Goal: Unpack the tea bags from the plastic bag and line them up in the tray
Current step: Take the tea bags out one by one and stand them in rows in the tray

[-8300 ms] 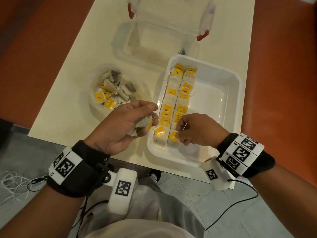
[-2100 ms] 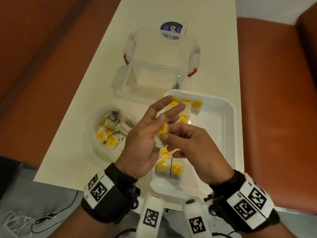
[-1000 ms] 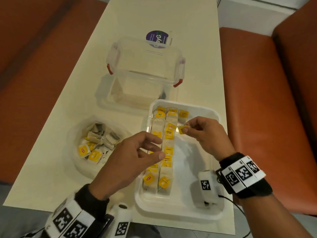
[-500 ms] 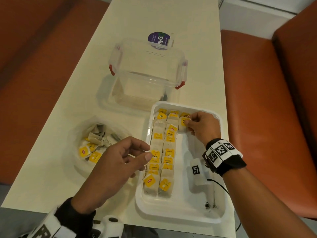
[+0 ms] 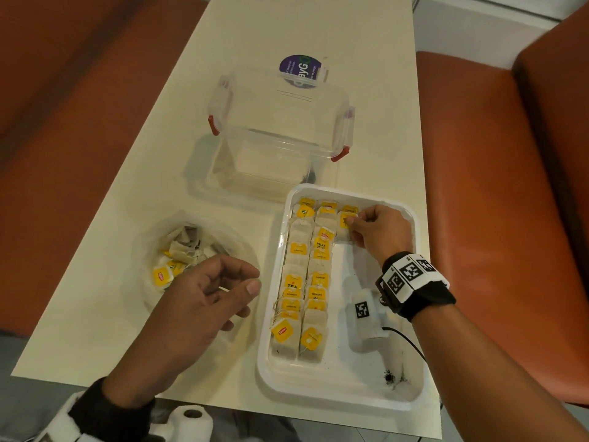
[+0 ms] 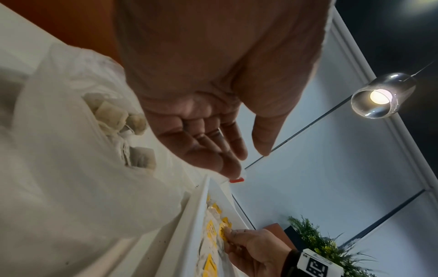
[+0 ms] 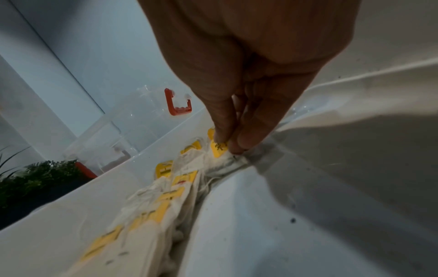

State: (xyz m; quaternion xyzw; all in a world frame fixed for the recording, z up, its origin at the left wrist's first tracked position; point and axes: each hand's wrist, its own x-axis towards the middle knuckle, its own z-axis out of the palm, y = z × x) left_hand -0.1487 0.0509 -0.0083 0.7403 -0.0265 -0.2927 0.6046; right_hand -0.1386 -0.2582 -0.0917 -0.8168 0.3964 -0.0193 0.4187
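A white tray [image 5: 338, 395] sits at the table's near right. Two full rows of tea bags [image 5: 306, 282] with yellow tags run along its left side. A third row starts at the far end. There my right hand [image 5: 350, 223] pinches a tea bag [image 5: 343, 230] by its yellow tag [image 7: 219, 150] and holds it down against the tray floor. The crumpled plastic bag [image 5: 149, 237], left of the tray, holds several loose tea bags [image 5: 178, 256]. My left hand [image 5: 251, 282] hovers between bag and tray with loosely curled fingers [image 6: 232, 150] and holds nothing.
A clear lidded container [image 5: 277, 129] with red clasps stands just beyond the tray, a purple round label [image 5: 299, 70] behind it. Orange benches [image 5: 494, 186] flank the cream table [image 5: 95, 314]. Dark tea crumbs [image 5: 390, 376] lie in the tray's near right corner.
My right hand has carried the tea bag to the far end of the third row and lowered it. My left hand has drawn back left, away from the tray.
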